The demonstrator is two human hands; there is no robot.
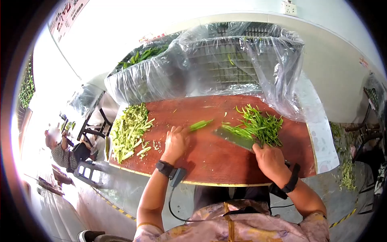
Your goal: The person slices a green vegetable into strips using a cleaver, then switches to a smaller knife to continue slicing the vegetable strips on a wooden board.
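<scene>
My left hand (176, 142) is closed at the end of a green pepper piece (200, 125), which points right over the red-brown board (201, 161). The fingers of my right hand (271, 158) are wrapped round the handle end of a cleaver (234, 139), its blade low over the board. Just beyond the blade lies a pile of thin green pepper strips (264, 126). At the board's left edge is a heap of pale green cut pieces (128, 131), with small bits scattered beside it.
Behind the board stand a plastic-lined crate (221, 66) and another lined crate holding green peppers (144, 56). A person (64, 149) sits at the far left near a blue stool (86, 171). Green scraps (347, 175) lie on the floor at right.
</scene>
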